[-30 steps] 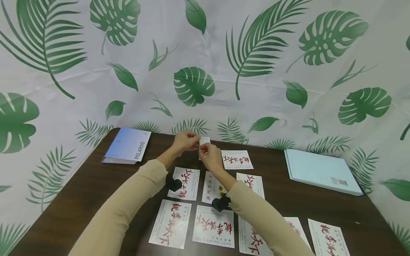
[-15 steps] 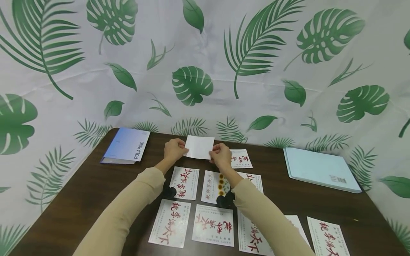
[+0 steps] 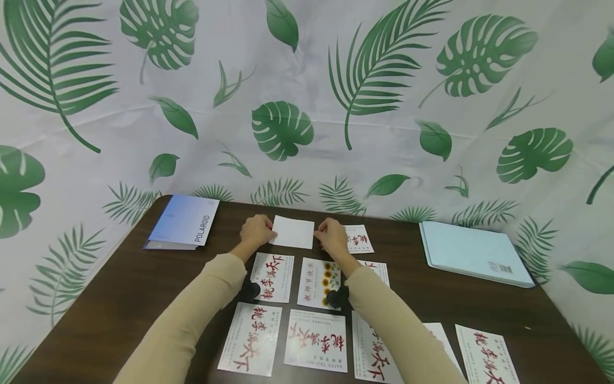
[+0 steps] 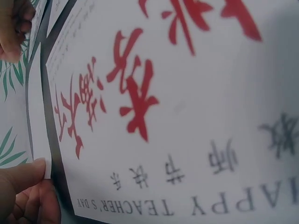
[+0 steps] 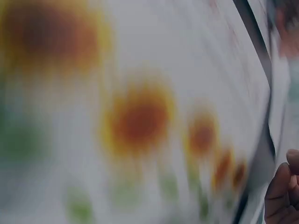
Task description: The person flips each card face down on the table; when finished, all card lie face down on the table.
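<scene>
A blank white card (image 3: 292, 232) lies level at the back middle of the table, on it or just above it. My left hand (image 3: 257, 230) pinches its left edge; the left wrist view has the thumb (image 4: 30, 175) on top and the fingers beneath. At the right edge my right hand (image 3: 331, 234) holds the card between thumb and fingertips, partly cut off in the right wrist view. Just in front lie a red-lettered card (image 3: 272, 277) and a sunflower card (image 3: 320, 282). Another red-lettered card (image 3: 358, 239) is partly hidden behind my right hand.
More printed cards, such as a red-lettered card (image 3: 250, 338) and a sideways one (image 3: 315, 340), lie in rows nearer me. A blue POLAROID binder (image 3: 183, 220) is at the back left, a pale blue folder (image 3: 475, 250) at the right. A leaf-patterned cloth (image 3: 307, 106) hangs behind.
My hands have spread apart to opposite edges of the white card. The card went from edge-on and partly covered to facing up, then came down and slightly nearer.
</scene>
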Demonstrator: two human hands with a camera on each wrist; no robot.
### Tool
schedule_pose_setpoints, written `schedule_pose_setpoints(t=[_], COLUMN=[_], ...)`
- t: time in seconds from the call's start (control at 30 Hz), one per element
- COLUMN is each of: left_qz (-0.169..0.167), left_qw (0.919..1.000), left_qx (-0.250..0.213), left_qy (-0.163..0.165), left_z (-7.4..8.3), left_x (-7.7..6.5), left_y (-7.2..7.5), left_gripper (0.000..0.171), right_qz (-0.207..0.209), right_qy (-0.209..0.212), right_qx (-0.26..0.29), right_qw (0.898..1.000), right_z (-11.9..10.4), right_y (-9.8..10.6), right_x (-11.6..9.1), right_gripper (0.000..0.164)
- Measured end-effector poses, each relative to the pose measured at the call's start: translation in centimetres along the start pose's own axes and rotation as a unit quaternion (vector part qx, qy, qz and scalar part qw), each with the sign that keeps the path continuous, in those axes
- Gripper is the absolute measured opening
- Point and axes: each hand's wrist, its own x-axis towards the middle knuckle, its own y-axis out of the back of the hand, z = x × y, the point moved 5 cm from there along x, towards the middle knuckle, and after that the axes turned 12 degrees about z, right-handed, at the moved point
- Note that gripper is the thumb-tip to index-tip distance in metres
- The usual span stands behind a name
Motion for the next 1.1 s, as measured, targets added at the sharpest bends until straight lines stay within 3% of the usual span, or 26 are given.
schedule_pose_setpoints(t=[0.13, 0.2, 0.3, 0.47, 0.63, 0.73, 0.8, 0.9, 1.03, 1.1], left_qz=[-0.008, -0.009, -0.013, -0.02, -0.015, -0.049, -0.078, -0.096, -0.072, -0.059], left_qw=[0.9998, 0.9997, 0.9996, 0.9998, 0.9976, 0.9892, 0.9799, 0.9684, 0.9705, 0.9714], left_qx=[0.016, 0.023, 0.025, 0.008, -0.053, -0.127, -0.178, -0.23, -0.23, -0.23], left_qy=[-0.007, -0.007, -0.008, -0.005, -0.041, -0.055, -0.043, -0.013, -0.005, -0.008], left_z=[0.4, 0.4, 0.4, 0.8, 4.1, 6.8, 8.1, 9.2, 10.0, 10.4], left_x=[0.2, 0.4, 0.5, 0.8, 0.4, -0.1, -0.4, -0.6, -0.5, -0.4], left_y=[-0.1, -0.1, -0.4, -0.9, -1.6, -2.9, -4.1, -5.8, -7.3, -7.7], left_gripper=[0.025, 0.025, 0.025, 0.027, 0.032, 0.035, 0.037, 0.041, 0.039, 0.034], right_qz=[0.053, 0.05, 0.013, -0.041, -0.075, -0.08, -0.075, -0.063, -0.051, -0.045], right_qy=[-0.028, -0.06, -0.092, -0.073, -0.051, -0.053, -0.054, -0.058, -0.081, -0.091], right_qx=[-0.031, -0.046, -0.068, -0.104, -0.109, -0.091, -0.071, -0.015, 0.073, 0.092], right_qw=[0.998, 0.996, 0.993, 0.991, 0.99, 0.991, 0.993, 0.996, 0.993, 0.991], right_z=[3.5, 5.4, 7.8, 9.7, 10.1, 10.3, 10.4, 10.5, 10.8, 10.9], right_y=[3.7, 5.2, 6.5, 6.9, 7.2, 7.1, 6.9, 6.6, 6.5, 6.6], right_x=[2.2, 2.9, 3.6, 4.4, 5.1, 5.3, 5.2, 5.0, 4.8, 4.7], right_gripper=[0.017, 0.022, 0.031, 0.036, 0.032, 0.029, 0.025, 0.02, 0.017, 0.017])
